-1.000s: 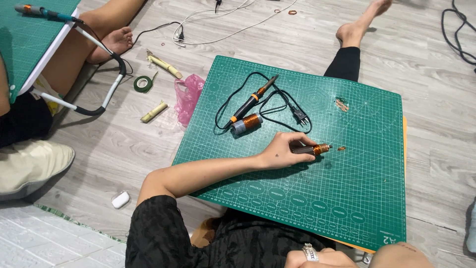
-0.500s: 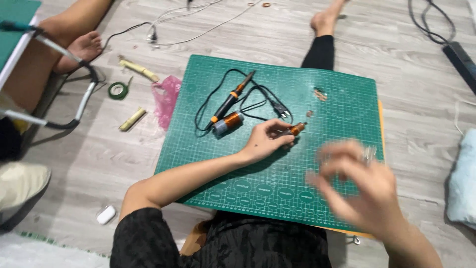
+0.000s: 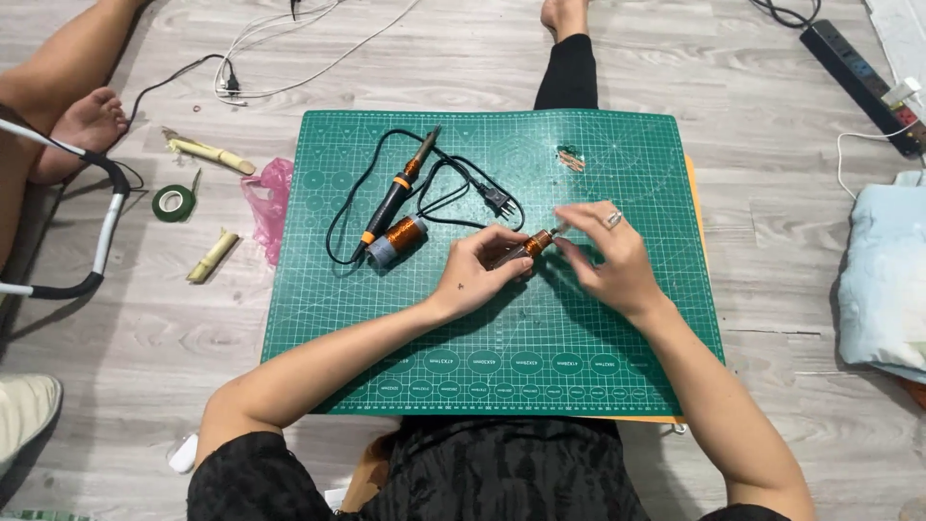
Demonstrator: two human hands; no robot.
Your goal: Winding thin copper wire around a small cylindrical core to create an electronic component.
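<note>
Pinched between your two hands, a small copper-wound coil [image 3: 536, 241] sits just above the middle of the green cutting mat [image 3: 482, 347]: your left hand [image 3: 479, 272] closes its fingers around the darker near end, while your right hand [image 3: 606, 256], a ring on one finger, nips the tip at the coil's far end with thumb and forefinger.

That mat is the largest thing before you, lying flat on the grey wood-look floor [image 3: 772, 193], with your forearms crossing its near edge. Off the mat's right edge, well apart, lies a pale blue folded cloth [image 3: 883, 280], and beyond its far right corner a black power strip [image 3: 858, 72]. Off the left edge you see a grey curved tube frame [image 3: 101, 232] and another person's bare foot [image 3: 87, 121].

On the mat's far left part, a soldering iron [image 3: 391, 198] with black and orange grip lies tilted, its black cord [image 3: 453, 183] looped around it and ending in a plug. A larger spool of copper wire [image 3: 397, 237] rests just beside the iron's handle end. Left of the mat lie a pink plastic bag [image 3: 270, 207], touching its edge, a roll of green tape [image 3: 174, 203], and two yellowish sticks [image 3: 212, 256].
</note>
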